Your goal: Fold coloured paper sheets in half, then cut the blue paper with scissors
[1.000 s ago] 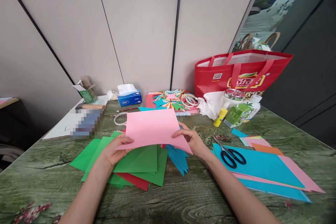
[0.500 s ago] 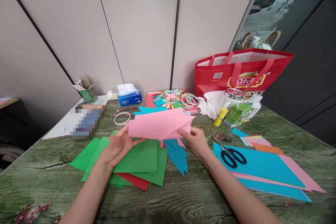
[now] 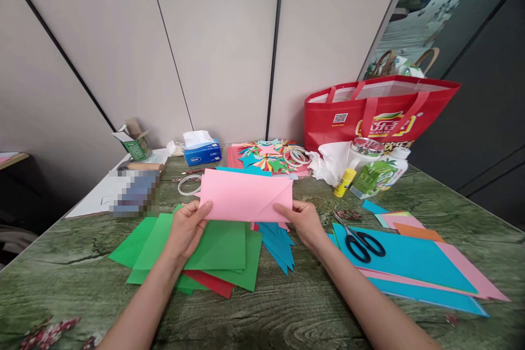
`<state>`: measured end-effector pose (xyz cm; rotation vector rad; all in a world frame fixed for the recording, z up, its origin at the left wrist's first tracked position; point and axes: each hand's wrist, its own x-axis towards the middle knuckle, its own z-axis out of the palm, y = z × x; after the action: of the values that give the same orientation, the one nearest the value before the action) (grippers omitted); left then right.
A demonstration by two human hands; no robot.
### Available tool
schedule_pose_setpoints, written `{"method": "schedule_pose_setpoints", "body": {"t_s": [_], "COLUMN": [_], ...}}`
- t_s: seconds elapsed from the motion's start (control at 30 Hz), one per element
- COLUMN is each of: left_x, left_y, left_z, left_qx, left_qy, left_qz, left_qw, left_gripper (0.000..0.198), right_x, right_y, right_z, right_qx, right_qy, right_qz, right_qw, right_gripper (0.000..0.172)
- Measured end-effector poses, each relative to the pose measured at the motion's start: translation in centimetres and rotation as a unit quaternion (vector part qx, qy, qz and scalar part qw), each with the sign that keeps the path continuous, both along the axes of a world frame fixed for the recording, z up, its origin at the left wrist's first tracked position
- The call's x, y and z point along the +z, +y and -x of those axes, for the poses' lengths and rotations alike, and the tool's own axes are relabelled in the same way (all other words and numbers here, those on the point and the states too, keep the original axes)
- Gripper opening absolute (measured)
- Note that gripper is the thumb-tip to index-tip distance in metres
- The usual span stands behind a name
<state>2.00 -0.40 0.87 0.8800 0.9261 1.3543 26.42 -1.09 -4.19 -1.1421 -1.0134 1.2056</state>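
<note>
A sheet of pink paper [image 3: 241, 194] is held up in front of me, with a diagonal fold line near its right end. My left hand [image 3: 188, 227] pinches its lower left corner, thumb on the front. At the lower right corner, my right hand [image 3: 303, 221] grips it the same way. Beneath it lie several green paper sheets [image 3: 217, 249] with a red sheet [image 3: 213, 283] poking out under them. Pointed blue paper pieces [image 3: 276, 246] fan out just right of the green pile, partly hidden by the pink paper.
Black-handled scissors [image 3: 363, 243] rest on blue paper [image 3: 418, 262] at the right. Behind stand a yellow glue stick [image 3: 345, 182], a green carton [image 3: 371, 178] and a red bag [image 3: 369, 106]. A tissue box [image 3: 202, 153], tape roll [image 3: 190, 185] and paper stars [image 3: 266, 162] lie farther back.
My left hand has turned from an open-palmed support to a thumb-and-finger pinch on the pink paper. The paper now faces me flatter and more level.
</note>
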Motion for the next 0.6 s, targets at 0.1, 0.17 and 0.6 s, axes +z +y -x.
{"method": "schedule_pose_setpoints", "body": {"t_s": [0.1,0.17,0.6], "left_x": [-0.1,-0.2,0.5], "left_y": [0.0,0.1,-0.8], "left_z": [-0.1,0.0,-0.5], "left_qx": [0.02,0.023,-0.071], "left_qy": [0.004,0.015,0.071], "left_qz": [0.0,-0.013,-0.062], "left_qw": [1.0,1.0,0.993], "left_gripper": [0.02,0.021,0.095], "right_x": [0.2,0.5,0.6], "right_y": [-0.1,-0.1,0.0], "right_z": [0.1,0.1,-0.3], "right_qx": [0.01,0.021,0.024], "right_qy": [0.031,0.055,0.075], "right_qz": [-0.001,-0.006,-0.04], "right_qw": [0.999,0.998,0.996], "right_gripper": [0.033,0.043,0.061]}}
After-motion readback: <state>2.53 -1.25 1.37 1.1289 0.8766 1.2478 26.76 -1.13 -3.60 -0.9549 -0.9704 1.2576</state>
